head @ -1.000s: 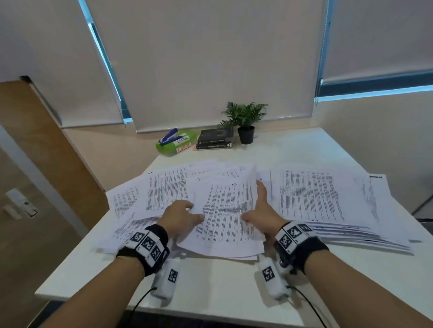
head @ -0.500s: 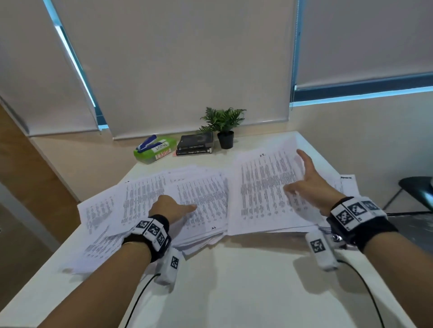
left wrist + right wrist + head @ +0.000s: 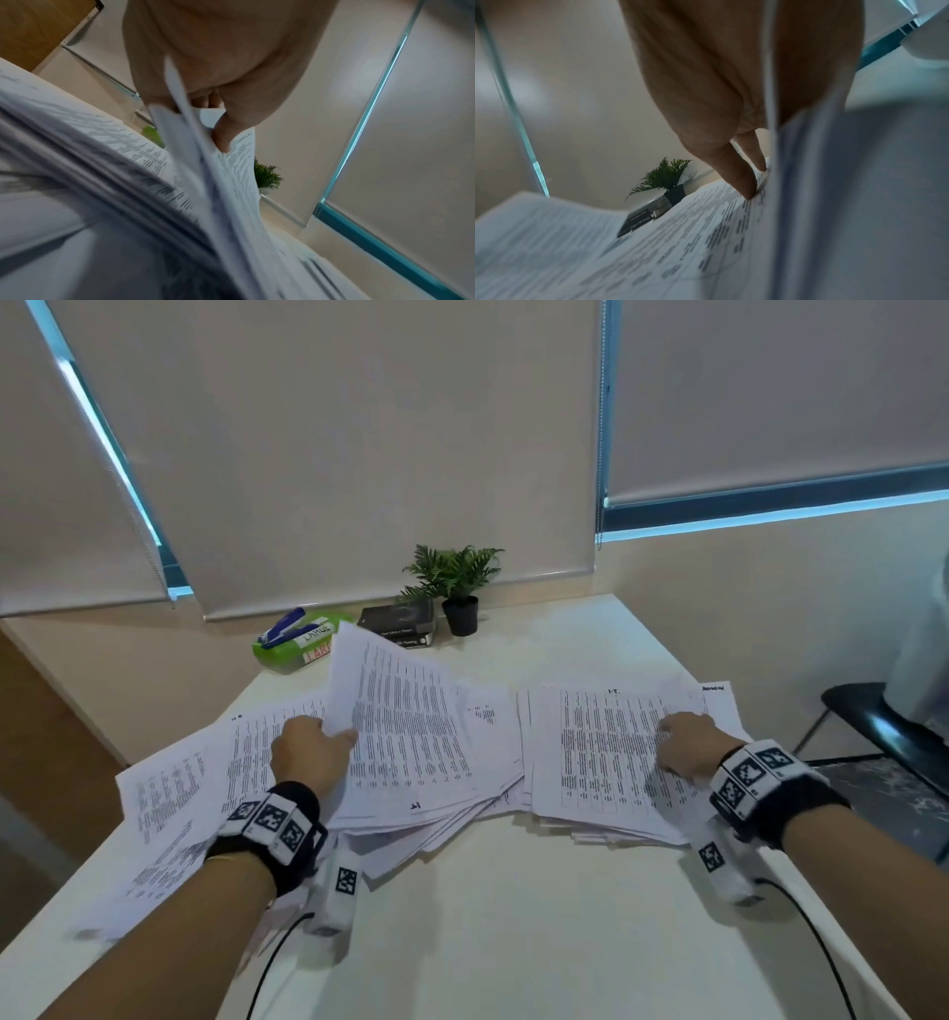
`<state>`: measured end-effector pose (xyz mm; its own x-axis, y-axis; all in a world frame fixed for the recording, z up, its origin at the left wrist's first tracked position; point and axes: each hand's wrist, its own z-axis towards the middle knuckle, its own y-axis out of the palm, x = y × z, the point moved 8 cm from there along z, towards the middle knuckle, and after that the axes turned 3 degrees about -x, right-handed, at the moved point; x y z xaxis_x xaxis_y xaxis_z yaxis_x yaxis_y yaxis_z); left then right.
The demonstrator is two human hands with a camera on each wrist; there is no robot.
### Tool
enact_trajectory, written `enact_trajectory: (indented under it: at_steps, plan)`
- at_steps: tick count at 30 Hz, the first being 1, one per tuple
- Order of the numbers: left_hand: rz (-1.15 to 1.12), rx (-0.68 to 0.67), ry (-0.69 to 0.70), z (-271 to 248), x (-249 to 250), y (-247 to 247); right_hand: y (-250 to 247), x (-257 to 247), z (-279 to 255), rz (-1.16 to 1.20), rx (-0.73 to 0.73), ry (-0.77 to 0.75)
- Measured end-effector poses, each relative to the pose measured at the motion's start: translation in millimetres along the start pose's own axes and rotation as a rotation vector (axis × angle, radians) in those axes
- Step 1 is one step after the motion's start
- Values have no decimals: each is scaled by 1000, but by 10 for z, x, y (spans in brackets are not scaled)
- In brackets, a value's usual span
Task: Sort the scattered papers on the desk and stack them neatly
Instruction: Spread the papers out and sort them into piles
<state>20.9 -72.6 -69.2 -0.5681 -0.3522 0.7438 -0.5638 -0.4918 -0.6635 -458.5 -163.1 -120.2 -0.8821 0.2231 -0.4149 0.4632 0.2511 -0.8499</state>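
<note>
Printed papers cover the white desk [image 3: 513, 916] in three loose groups: a scattered fan at the left [image 3: 169, 803], a middle pile [image 3: 452, 793] and a right pile [image 3: 606, 762]. My left hand [image 3: 328, 737] pinches the left edge of a few top sheets [image 3: 400, 726] of the middle pile and holds that edge lifted. In the left wrist view the thumb [image 3: 223, 140] presses those sheets [image 3: 241, 162] against the fingers. My right hand [image 3: 672, 737] lies on the right pile near its right edge. Its fingertips [image 3: 746, 188] press the top sheet [image 3: 680, 233].
Along the back edge stand a green box with a blue stapler [image 3: 292, 639], a short stack of dark books [image 3: 400, 624] and a small potted plant [image 3: 457, 588]. A black chair [image 3: 883, 726] is beside the desk's right side. The desk's near strip is bare.
My left hand has gone from resting flat on the middle pile to pinching and lifting its top sheets. My right hand has dropped from above the right pile onto it, nearer its right edge.
</note>
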Motion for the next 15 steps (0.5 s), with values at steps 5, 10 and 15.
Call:
enact_trajectory:
  at_steps: [5, 10, 15]
  plan:
    - [-210, 133, 131, -88, 349, -400, -209, -158, -232, -215, 140, 31]
    - [-397, 44, 195, -106, 603, -427, -71, -818, -402, 459, -16, -296]
    - [-447, -298, 147, -296, 578, 16, 405, -1491, -645, 1061, -376, -408]
